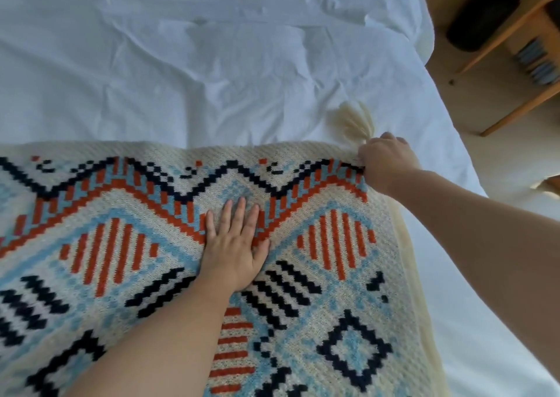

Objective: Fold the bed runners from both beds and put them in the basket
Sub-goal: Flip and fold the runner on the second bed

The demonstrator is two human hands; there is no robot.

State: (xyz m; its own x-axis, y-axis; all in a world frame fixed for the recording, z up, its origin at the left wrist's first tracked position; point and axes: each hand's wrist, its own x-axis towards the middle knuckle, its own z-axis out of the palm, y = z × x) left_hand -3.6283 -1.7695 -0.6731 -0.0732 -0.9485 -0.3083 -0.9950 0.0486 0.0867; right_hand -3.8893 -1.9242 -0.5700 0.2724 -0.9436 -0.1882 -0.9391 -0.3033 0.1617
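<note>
A knitted bed runner (127,245) with cream ground and orange, navy and light-blue geometric patterns lies across the near half of the white bed (212,63). My left hand (235,245) presses flat on its middle, fingers straight and spread. My right hand (386,162) grips the runner's far right corner, fingers curled around the fabric. A cream tassel (356,118) sticks out from that corner onto the sheet. No basket is in view.
The wrinkled white sheet fills the far part of the bed. To the right, past the bed's edge, stands a wooden piece of furniture (515,63) with a dark object (481,18) beside it on the tan floor.
</note>
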